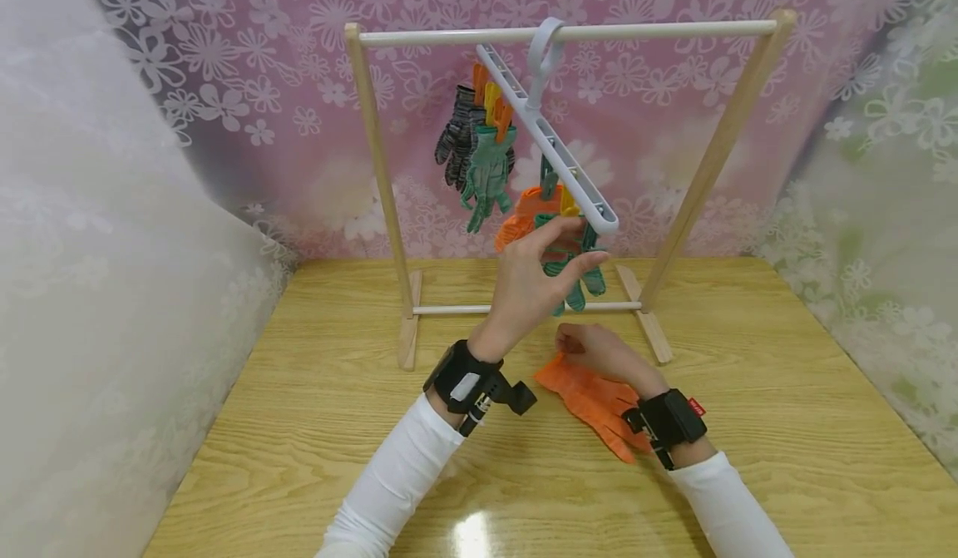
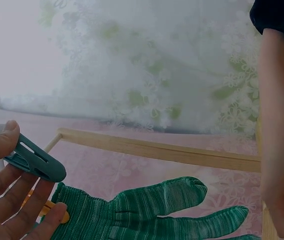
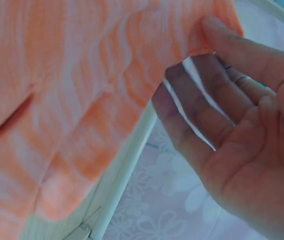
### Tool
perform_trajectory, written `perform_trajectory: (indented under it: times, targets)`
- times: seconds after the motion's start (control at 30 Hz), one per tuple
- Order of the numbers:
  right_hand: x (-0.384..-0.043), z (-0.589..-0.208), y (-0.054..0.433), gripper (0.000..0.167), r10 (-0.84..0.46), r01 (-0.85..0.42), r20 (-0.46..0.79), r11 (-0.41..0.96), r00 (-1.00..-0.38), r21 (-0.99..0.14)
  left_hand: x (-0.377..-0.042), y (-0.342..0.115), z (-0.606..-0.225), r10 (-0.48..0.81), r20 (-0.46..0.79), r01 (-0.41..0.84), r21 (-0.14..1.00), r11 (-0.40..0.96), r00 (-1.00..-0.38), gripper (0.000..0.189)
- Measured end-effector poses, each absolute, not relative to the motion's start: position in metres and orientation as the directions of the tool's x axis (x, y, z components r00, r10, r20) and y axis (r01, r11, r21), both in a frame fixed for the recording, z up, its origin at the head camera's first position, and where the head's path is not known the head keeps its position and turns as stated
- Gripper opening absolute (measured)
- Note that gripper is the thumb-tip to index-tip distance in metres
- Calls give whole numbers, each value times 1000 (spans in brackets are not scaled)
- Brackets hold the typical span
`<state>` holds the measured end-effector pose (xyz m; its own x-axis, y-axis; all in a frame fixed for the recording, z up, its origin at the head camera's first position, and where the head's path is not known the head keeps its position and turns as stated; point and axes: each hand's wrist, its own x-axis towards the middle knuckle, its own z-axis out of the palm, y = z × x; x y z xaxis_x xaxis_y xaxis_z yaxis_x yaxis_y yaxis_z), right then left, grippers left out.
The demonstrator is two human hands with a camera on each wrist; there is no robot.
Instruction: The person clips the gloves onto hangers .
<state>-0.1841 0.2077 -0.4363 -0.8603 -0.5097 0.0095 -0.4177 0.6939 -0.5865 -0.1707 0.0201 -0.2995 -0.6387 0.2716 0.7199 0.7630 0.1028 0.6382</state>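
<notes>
My left hand (image 1: pixel 527 279) is raised at the near end of the grey hanger (image 1: pixel 604 223). In the left wrist view its thumb and fingers pinch a dark teal clothespin (image 2: pixel 42 162). Just beside that clip hangs a green knit glove (image 2: pixel 146 215), with a yellow clothespin (image 2: pixel 62 212) at its cuff. Lower down, near the tabletop, my right hand (image 1: pixel 609 354) holds an orange glove (image 1: pixel 587 400) by one end. The right wrist view shows thumb and fingertips pinching the edge of the orange cloth (image 3: pixel 107 85), its fingers dangling.
The hanger hooks over the white rail (image 1: pixel 449 37) of a wooden stand (image 1: pixel 382 167). A dark grey glove (image 1: pixel 455 138), another green glove (image 1: pixel 490 167) and an orange glove (image 1: pixel 524 217) hang from it on clips. The stand's foot (image 1: pixel 644 317) is close behind my right hand.
</notes>
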Motion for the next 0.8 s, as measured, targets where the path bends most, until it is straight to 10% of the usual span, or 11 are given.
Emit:
perform_trajectory:
  times: [0.8]
  targets:
    - [-167,-384,210,16,-506,-533,268,506,-820,-678,-171,21,-299,309,687,735,675,67,-658,29]
